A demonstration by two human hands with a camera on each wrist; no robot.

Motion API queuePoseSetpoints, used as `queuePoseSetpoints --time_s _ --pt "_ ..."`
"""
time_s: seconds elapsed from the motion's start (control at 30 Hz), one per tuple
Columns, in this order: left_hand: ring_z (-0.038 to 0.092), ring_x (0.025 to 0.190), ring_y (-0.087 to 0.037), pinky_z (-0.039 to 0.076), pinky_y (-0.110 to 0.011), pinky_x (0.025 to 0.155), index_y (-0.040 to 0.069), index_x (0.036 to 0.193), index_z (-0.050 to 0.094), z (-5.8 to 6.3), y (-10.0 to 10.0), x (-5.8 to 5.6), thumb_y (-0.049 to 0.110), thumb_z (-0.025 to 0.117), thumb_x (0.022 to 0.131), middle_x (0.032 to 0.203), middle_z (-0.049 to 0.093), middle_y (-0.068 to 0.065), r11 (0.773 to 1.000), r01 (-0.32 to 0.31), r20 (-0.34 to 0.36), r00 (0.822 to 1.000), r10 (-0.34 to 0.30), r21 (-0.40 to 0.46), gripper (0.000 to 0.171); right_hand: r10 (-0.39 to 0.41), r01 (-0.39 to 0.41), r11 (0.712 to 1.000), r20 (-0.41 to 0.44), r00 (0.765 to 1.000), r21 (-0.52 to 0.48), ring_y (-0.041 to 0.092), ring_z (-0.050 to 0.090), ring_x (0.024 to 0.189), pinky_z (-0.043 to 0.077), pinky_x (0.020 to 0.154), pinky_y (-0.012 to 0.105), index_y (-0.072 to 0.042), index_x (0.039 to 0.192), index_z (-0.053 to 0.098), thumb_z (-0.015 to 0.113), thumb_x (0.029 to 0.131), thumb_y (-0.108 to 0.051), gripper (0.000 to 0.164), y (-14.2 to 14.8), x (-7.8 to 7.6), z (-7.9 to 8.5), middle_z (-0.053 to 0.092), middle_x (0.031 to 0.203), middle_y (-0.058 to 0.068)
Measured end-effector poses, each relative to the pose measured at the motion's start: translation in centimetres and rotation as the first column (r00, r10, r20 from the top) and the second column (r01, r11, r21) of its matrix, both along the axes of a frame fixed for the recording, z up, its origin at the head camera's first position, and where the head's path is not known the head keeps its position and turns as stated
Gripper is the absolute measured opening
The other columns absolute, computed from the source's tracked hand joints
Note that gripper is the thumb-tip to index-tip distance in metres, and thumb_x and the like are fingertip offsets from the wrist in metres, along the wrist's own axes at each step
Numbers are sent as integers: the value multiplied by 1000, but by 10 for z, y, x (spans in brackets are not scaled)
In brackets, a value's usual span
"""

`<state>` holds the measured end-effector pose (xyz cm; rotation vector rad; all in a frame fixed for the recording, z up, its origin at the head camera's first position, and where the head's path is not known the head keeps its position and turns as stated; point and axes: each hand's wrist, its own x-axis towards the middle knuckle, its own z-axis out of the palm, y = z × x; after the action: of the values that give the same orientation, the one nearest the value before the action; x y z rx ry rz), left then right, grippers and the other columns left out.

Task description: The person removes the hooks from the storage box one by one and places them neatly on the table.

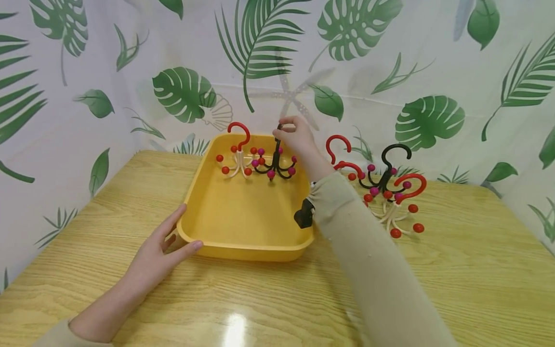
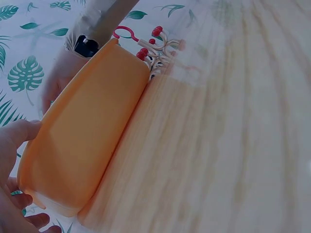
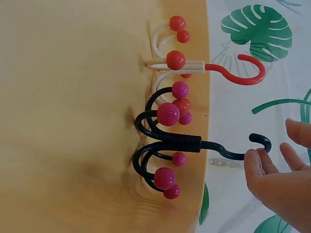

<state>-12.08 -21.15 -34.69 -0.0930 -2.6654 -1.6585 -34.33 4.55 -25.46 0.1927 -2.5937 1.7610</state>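
Inside a yellow tray [image 1: 243, 217] stand two multi-arm hook hangers, at its far end. My right hand [image 1: 299, 137] pinches the top hook of the black hanger [image 1: 275, 161], whose arms end in magenta balls. In the right wrist view thumb and fingertip meet at the hook's [image 3: 228, 154] bend, other fingers spread apart. Beside it on the left is a cream hanger [image 1: 240, 164] with a red hook and red balls. My left hand [image 1: 158, 255] rests against the tray's near left corner, its thumb over the rim and fingers along the outer side.
On the wooden table [image 1: 468, 270], right of the tray, several more hangers stand bunched together: a black one [image 1: 383, 180] and cream ones [image 1: 392, 217] with red hooks. My right forearm overlaps part of them. A leaf-printed cloth [image 1: 173, 43] hangs behind the table.
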Motion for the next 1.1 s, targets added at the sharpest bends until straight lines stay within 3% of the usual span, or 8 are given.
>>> queuePoseSetpoints --time_s 0.2,0.47,0.63,0.9,1.1 --pt "18 142 -34 25 -52 112 24 154 16 0 0 0 39 70 87 158 14 -10 1000 -1 2 1000 1 0 87 15 -12 997 50 999 -71 29 50 118 44 100 39 -9 134 48 61 95 -18 42 -5 -3 -6 48 134 15" --pt "19 141 -34 26 -52 112 23 154 16 0 0 0 39 70 87 158 15 -11 1000 -6 -2 1000 6 -10 87 24 -21 990 17 1000 -143 31 57 105 48 97 43 -5 126 54 58 95 -5 32 -5 -4 -13 53 118 17" --pt "20 141 -35 26 -52 112 23 155 16 0 0 0 39 69 87 158 15 -11 1000 -6 -2 1000 6 -12 88 9 -10 992 -12 1000 -126 30 59 101 50 94 42 -6 121 58 59 94 -2 27 -3 -1 -14 56 112 15" --pt "20 141 -35 27 -51 112 23 154 16 0 2 0 38 69 87 158 16 -11 1000 -7 -7 1000 7 -14 87 25 -33 996 -93 995 -80 24 59 99 52 89 36 -8 118 60 62 92 -3 26 -4 9 -1 59 110 12" --pt "20 141 -33 27 -50 112 22 154 16 0 2 0 38 70 87 158 16 -10 1000 -10 -11 1000 9 -20 87 63 -69 997 -146 987 -38 21 59 102 51 91 30 -10 120 60 62 93 -7 28 -2 25 14 59 110 9"
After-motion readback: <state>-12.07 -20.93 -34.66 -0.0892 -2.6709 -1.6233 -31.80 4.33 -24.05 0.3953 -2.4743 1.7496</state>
